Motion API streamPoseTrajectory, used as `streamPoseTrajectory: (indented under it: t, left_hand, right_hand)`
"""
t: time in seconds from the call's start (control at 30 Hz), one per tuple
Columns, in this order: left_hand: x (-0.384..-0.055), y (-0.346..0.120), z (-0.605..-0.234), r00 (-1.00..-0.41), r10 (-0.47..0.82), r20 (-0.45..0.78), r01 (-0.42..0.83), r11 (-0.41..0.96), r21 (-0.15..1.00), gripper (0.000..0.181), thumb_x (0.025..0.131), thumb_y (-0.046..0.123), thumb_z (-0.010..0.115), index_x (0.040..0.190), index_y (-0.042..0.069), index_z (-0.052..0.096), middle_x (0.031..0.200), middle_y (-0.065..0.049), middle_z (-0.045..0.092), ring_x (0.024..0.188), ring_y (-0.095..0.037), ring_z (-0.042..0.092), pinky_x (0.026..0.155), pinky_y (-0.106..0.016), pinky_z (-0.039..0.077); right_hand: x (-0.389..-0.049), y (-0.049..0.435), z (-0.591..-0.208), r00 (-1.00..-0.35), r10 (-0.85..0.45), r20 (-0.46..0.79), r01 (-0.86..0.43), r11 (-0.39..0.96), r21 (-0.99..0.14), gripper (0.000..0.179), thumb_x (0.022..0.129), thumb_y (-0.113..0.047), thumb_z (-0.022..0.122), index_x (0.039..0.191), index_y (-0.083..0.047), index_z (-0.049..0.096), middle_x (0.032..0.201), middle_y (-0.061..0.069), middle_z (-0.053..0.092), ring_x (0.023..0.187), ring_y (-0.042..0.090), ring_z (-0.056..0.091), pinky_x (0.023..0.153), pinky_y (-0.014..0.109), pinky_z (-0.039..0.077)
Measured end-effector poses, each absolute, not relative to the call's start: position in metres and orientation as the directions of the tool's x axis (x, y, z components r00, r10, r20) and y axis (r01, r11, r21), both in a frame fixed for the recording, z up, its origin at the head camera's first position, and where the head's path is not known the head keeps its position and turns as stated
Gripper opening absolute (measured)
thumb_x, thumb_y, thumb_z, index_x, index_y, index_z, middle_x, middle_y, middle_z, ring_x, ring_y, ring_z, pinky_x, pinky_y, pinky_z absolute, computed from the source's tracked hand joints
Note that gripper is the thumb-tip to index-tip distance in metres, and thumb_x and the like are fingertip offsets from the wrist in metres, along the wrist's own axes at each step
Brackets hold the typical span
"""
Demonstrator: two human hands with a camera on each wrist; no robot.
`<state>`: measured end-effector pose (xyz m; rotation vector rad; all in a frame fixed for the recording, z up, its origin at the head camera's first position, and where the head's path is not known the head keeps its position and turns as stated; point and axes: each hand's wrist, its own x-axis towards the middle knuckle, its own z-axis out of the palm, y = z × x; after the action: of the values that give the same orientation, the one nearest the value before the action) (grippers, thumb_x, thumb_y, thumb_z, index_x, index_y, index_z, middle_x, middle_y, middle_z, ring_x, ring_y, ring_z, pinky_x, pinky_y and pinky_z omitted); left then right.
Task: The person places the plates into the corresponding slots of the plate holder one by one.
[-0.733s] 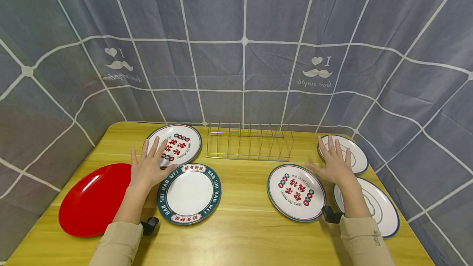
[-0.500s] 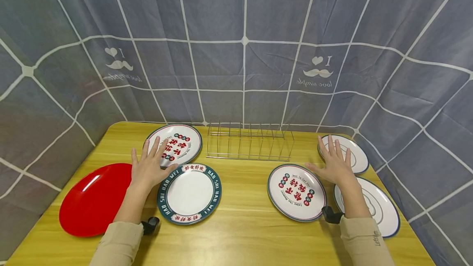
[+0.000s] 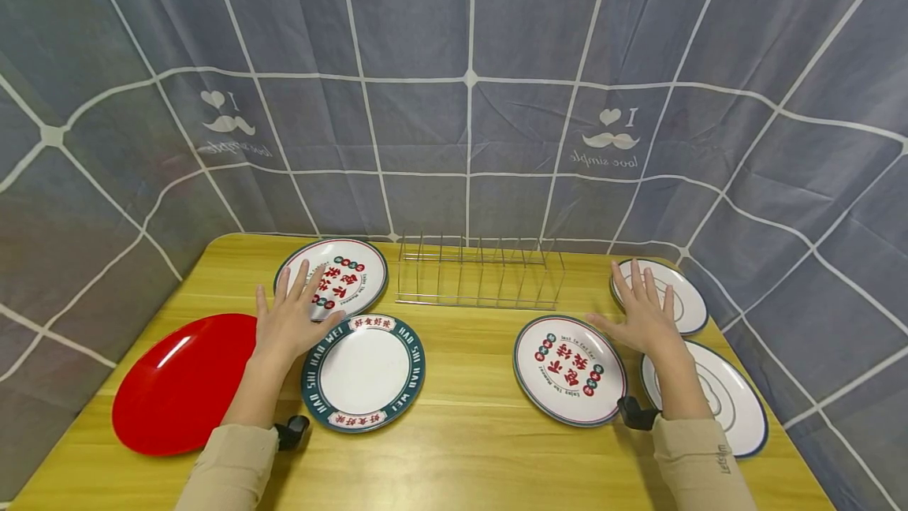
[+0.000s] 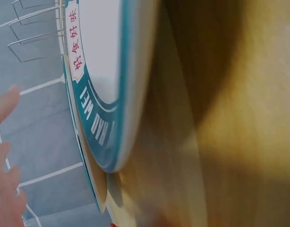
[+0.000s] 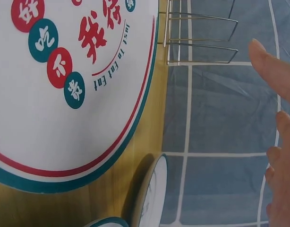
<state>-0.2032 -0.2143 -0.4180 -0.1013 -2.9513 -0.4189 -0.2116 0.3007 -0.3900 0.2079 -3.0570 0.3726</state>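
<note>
My left hand [image 3: 287, 326] is spread with straight fingers, holding nothing. In the head view it overlaps the white plate with red lettering [image 3: 347, 274] at the back left, beside the green-rimmed plate [image 3: 363, 373] and the red oval plate [image 3: 186, 385]. Fingers also spread, my right hand [image 3: 644, 320] holds nothing. It lies between the red-lettered plate [image 3: 567, 369] and two white plates with grey rings, one at the back right [image 3: 684, 302], the other a ringed plate [image 3: 738, 408] nearer the front, partly behind my wrist. The left wrist view shows a gap between hand and plates.
A wire plate rack [image 3: 478, 274] with upright dividers stands at the back middle of the wooden table [image 3: 468, 448]. Grey curtain cloth [image 3: 418, 124] with white lines hangs behind and along both sides.
My left hand has shifted very slightly to the right. The right hand and the plates show no visible movement.
</note>
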Motion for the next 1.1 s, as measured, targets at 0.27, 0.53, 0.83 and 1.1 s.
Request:
streamPoseTrajectory:
  t: [0.27,0.53,0.83,1.1]
  left_hand:
    - [-0.219,-0.197,-0.412,-0.957,0.001,0.289,0.149,0.858,0.492,0.082,0.083,0.046,0.058,0.148,0.019,0.015,0.150,-0.017,0.017,0.137,-0.039,0.008,0.105,-0.064,0.002]
    - [-0.237,-0.166,-0.407,-0.920,-0.081,0.383,0.278,0.553,0.785,0.069,0.084,0.023,0.067,0.143,0.017,0.031,0.140,-0.016,0.039,0.126,-0.037,0.038,0.099,-0.056,0.034]
    - [-0.257,-0.144,-0.417,-0.938,-0.092,0.333,0.304,0.241,0.922,0.065,0.082,0.012,0.069,0.139,0.012,0.038,0.124,-0.020,0.054,0.108,-0.037,0.055,0.086,-0.033,0.050]
    - [-0.268,-0.134,-0.425,-0.965,-0.110,0.238,0.224,0.125,0.967,0.061,0.083,0.008,0.067,0.137,0.011,0.042,0.122,-0.023,0.054,0.087,-0.014,0.065,0.071,-0.022,0.054]
  right_hand:
    - [-0.196,0.324,-0.383,-0.938,-0.031,0.344,-0.165,0.916,-0.367,0.091,0.083,-0.045,0.062,0.148,-0.022,0.003,0.151,0.020,0.000,0.135,0.044,0.003,0.102,0.067,-0.001]
    - [-0.159,0.364,-0.383,-0.856,0.228,0.463,-0.147,0.753,-0.642,0.087,0.081,-0.014,0.069,0.147,-0.026,0.015,0.151,0.014,0.012,0.136,0.039,0.010,0.101,0.068,0.011]
    - [-0.115,0.405,-0.408,-0.831,0.484,0.275,0.024,0.525,-0.851,0.093,0.083,-0.004,0.065,0.146,-0.035,0.005,0.152,0.000,0.010,0.135,0.010,0.017,0.110,0.025,0.021]
    - [-0.088,0.438,-0.438,-0.775,0.629,0.067,0.040,0.155,-0.987,0.097,0.078,0.003,0.068,0.143,-0.041,0.011,0.149,-0.006,0.014,0.133,0.006,0.023,0.093,0.005,0.032]
